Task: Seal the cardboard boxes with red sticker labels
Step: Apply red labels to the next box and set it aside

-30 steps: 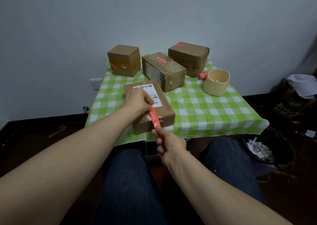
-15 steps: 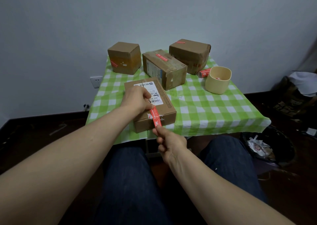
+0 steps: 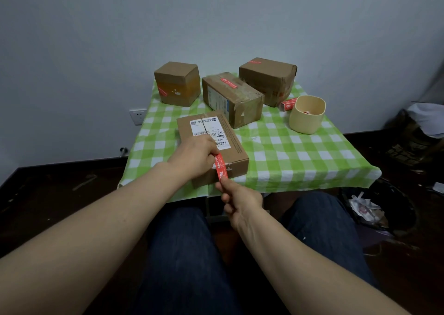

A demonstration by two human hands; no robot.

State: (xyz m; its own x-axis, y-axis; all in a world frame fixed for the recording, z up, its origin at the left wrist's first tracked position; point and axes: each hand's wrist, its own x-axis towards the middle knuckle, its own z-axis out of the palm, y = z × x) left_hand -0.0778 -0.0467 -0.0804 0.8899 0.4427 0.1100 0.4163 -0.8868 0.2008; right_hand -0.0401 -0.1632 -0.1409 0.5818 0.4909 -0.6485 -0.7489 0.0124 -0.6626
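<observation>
Denim covers the person's legs (image 3: 187, 254), nearest of all, below both forearms. Just beyond them the right hand (image 3: 240, 201) pinches the lower end of a red sticker label (image 3: 221, 168) between thumb and curled fingers. The label runs up over the front edge of the near cardboard box (image 3: 234, 141), where the left hand (image 3: 194, 156), fingers curled, holds its upper end down on the box top. The two hands are close together, the left a little farther out, joined by the strip. This box sits at the near edge of a green checked tablecloth (image 3: 288, 156), a white shipping label showing beyond the left hand. Right of the right hand, on the floor, stands a dark bin (image 3: 394, 201) with crumpled paper. Farther out, past the left hand, are three more boxes: a cube-shaped box (image 3: 177, 83), a long middle box (image 3: 245, 103) and a far box (image 3: 266, 79), each with a red strip. Beyond the right hand stands a cream cup (image 3: 307, 115) with a small red packet (image 3: 287, 104) just beside it.
</observation>
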